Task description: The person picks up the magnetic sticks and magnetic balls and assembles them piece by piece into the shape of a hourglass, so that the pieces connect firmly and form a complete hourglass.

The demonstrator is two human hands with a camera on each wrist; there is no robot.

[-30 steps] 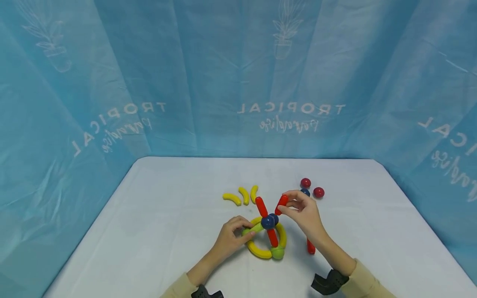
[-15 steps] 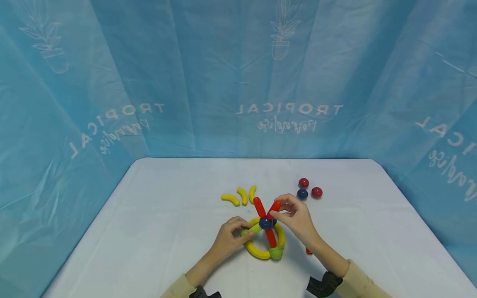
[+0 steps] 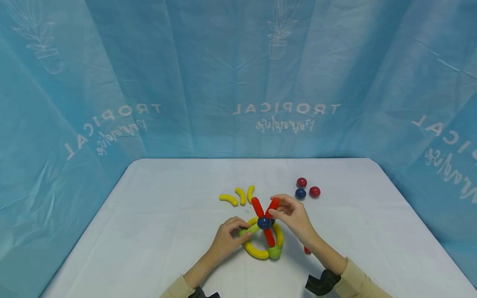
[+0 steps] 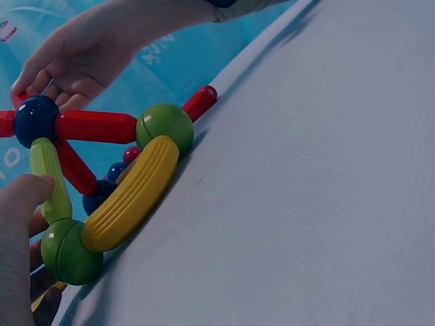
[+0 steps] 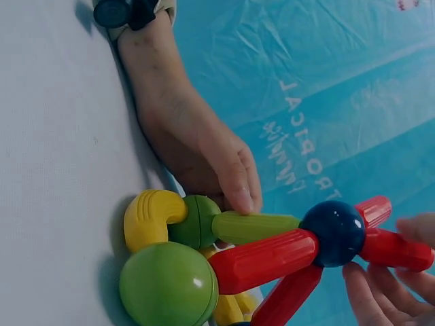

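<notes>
Red rod (image 5: pixel 401 250), located at the top of the structure: its inner end meets a dark blue ball (image 5: pixel 332 233). The right hand (image 3: pixel 292 214) pinches this rod between thumb and fingers. The left hand (image 3: pixel 230 236) grips the light green rod (image 3: pixel 253 228), which runs up to the same ball. A second red rod (image 3: pixel 257 207) projects from the top; a supporting red rod (image 3: pixel 269 237) descends to a green ball (image 3: pixel 275 252) on the yellow ring (image 3: pixel 257 251).

Assessment: sound practice would be to seat the rod end square, pressing gently toward the ball's centre. Sideways force could disturb the neighbouring joints, so the left hand's bracing matters; the right hand should ease off only once the joint proves firm. Joint strength cannot be told.

Beyond, on the white worktop (image 3: pixel 167 223): three yellow curved pieces (image 3: pixel 228 200), two red balls (image 3: pixel 314 191) and a spare blue ball (image 3: pixel 300 193). Blue curtain (image 3: pixel 223 82) behind.
</notes>
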